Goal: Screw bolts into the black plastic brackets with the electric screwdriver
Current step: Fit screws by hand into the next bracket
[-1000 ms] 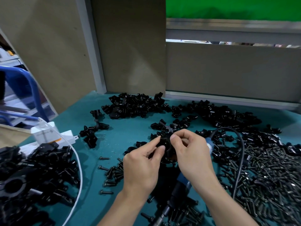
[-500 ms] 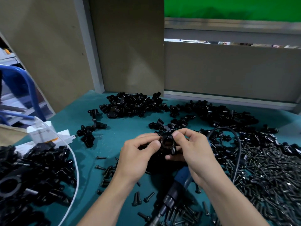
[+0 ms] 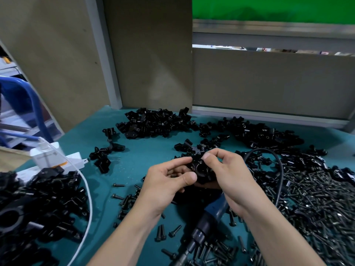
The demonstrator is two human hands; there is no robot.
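Nearest you, the electric screwdriver lies on the teal table, its blue body passing under your right wrist and its dark nose pointing toward you; loose bolts are scattered around it, and a much thicker heap of bolts spreads to the right.

Just above the tool, both hands hold one black bracket clear of the table. Your left hand pinches its left side between thumb and forefinger, the other fingers curled beneath; your right hand grips its upper right with curled thumb and forefinger. Whether a bolt sits between those fingertips cannot be told.

To the left, a white cable curves past a near pile of brackets; a black cord loops beside your right hand; beyond, more brackets lie heaped against brown panels.
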